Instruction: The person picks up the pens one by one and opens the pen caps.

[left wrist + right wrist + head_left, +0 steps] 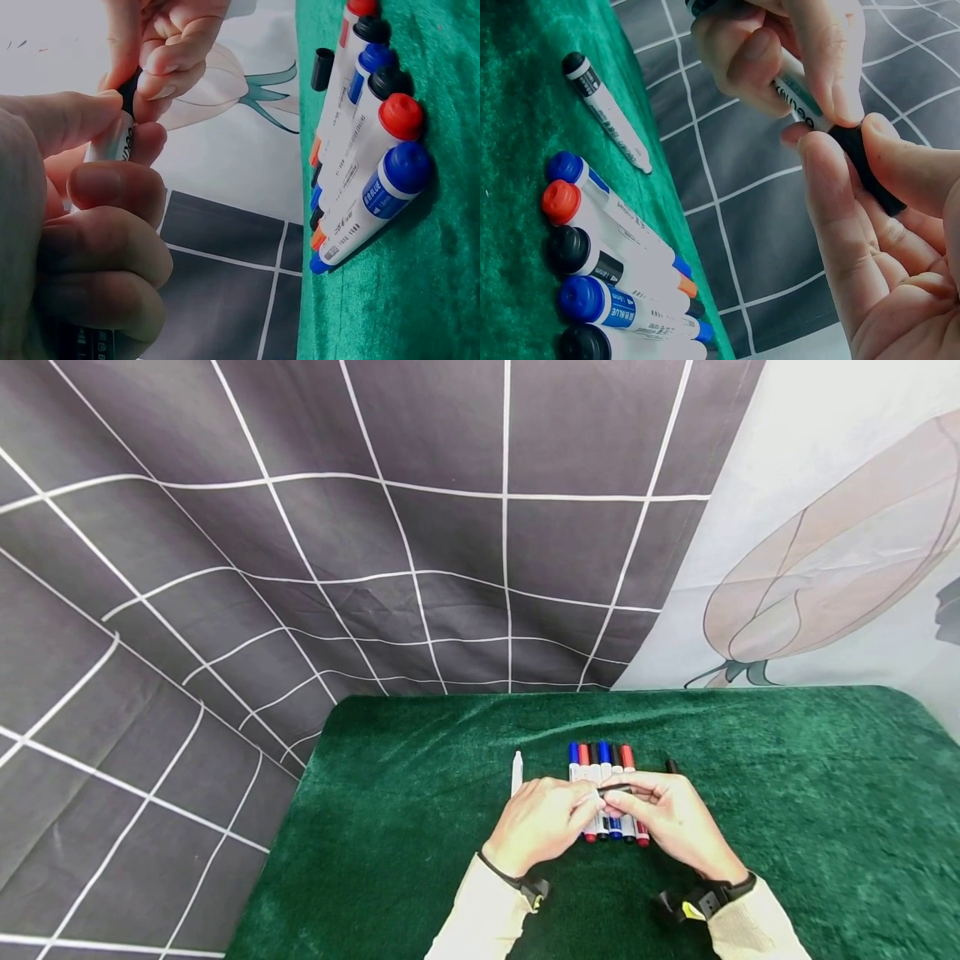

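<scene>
Nearest, the left hand (542, 818) grasps the white barrel of a marker (799, 94), and the right hand (671, 814) pinches its black cap (870, 172), over a row of six markers (606, 770). Fitting or removal cannot be determined; either way, barrel and cap are best kept in line, with force along the axis. Green cloth (375, 868) extends broadly left and right, judged adequate working room. Left of the row lies an uncapped marker (517, 772); right, a loose cap (672, 767); wide sweeps could disturb either. The table's far edge (600, 692) stands well beyond.
</scene>
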Tool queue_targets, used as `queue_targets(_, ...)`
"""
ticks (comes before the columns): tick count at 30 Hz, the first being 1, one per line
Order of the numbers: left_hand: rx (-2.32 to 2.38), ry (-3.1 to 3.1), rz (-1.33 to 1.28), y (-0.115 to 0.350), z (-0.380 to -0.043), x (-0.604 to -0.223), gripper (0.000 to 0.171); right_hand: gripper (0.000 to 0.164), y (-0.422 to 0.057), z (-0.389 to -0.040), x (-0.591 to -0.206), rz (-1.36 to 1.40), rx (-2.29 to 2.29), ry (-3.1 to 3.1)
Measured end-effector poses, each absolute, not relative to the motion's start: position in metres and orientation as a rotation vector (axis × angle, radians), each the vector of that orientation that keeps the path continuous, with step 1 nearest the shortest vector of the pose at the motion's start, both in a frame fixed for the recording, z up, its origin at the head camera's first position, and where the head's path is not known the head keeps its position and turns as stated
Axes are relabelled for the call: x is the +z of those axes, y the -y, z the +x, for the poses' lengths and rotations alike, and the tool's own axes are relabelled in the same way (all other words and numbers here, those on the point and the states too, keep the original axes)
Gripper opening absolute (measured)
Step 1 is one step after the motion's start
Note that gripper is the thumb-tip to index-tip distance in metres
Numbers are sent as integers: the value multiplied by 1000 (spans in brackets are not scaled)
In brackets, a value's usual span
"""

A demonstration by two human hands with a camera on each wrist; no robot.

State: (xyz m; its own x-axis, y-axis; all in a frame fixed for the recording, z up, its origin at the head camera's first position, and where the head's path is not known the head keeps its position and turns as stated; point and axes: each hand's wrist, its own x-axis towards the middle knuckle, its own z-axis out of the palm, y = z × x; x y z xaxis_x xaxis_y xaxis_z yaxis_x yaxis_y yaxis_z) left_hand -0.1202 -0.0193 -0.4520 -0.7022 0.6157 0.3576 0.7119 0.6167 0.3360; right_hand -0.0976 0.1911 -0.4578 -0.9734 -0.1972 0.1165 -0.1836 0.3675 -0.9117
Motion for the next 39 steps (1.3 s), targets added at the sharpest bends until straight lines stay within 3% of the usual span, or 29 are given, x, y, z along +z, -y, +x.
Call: queue_targets(39,-896,2694,-1125,24,-122,-451,31,18,-192,-97,-459,-522,-1708,-2646)
